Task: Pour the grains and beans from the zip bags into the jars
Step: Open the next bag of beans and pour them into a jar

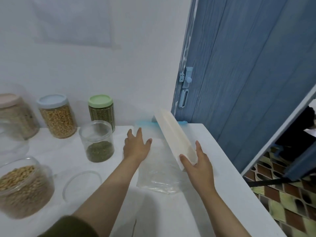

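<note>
The white surface [171,211] carries everything, with a blue door [248,74] close behind its right edge. The zip bag [157,175] lies flat between the two forearms, clear and apparently empty, its blue zip strip [145,124] at the far end; it looks feather-light, limp and slick, so it would best be taken by the stiffer zip edge rather than the film. The right hand [196,164] holds the near end of a long white tray [174,135], thumb on one side and fingers curled round the other, the tray tilted up over the bag; it seems rigid and light. The left hand [136,146] is spread flat, fingers straight, over the bag's far left part, whether pressing it I cannot tell. Left of it stands an open jar [96,141] part-filled with green grains, light enough to tip if knocked. A wide soybean jar [24,187] sits nearer left, a loose clear lid [82,183] beside it, and three lidded jars [56,115] line the wall.
</note>
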Tool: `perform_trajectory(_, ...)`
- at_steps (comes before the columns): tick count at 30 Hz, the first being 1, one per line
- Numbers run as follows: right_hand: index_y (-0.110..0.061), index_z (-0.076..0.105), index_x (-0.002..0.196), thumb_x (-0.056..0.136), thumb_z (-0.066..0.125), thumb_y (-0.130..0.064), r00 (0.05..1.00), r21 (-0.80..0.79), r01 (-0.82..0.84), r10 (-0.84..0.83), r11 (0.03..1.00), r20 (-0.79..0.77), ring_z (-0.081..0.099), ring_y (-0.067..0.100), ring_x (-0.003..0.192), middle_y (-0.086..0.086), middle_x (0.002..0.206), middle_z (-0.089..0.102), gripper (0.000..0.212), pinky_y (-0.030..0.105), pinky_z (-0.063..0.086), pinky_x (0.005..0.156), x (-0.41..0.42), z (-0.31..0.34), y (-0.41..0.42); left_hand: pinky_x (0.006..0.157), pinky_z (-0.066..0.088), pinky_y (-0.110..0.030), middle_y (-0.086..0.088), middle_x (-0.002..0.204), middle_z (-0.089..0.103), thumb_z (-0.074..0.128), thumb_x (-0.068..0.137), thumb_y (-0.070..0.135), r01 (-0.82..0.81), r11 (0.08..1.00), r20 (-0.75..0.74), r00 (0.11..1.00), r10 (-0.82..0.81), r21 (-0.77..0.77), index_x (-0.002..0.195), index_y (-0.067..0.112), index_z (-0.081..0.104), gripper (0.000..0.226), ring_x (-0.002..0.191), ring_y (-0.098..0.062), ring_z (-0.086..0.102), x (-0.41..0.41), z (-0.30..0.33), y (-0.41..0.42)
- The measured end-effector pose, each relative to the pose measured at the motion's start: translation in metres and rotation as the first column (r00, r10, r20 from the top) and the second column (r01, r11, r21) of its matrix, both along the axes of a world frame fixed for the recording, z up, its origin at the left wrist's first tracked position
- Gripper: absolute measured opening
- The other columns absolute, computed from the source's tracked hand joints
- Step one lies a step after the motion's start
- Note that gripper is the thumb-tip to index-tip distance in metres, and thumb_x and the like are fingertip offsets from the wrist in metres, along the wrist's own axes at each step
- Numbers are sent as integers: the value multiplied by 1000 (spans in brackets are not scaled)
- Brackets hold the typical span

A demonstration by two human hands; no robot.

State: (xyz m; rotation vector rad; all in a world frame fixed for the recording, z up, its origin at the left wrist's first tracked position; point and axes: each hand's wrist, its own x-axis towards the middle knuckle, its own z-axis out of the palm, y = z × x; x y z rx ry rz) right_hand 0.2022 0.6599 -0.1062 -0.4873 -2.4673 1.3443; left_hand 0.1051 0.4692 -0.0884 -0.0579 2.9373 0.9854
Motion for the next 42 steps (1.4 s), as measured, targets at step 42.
perform_trajectory(42,-41,22,155,89,53,-67,733,392,-674,506,626,454,7,34,149,2,166,4,77,46,15,121,24,0,-249,120,-4,-51,-1,163,22,41,103,35,-115,983,-224,971,81,-144,150,23,39,49,152,-25,7,133,74,-267)
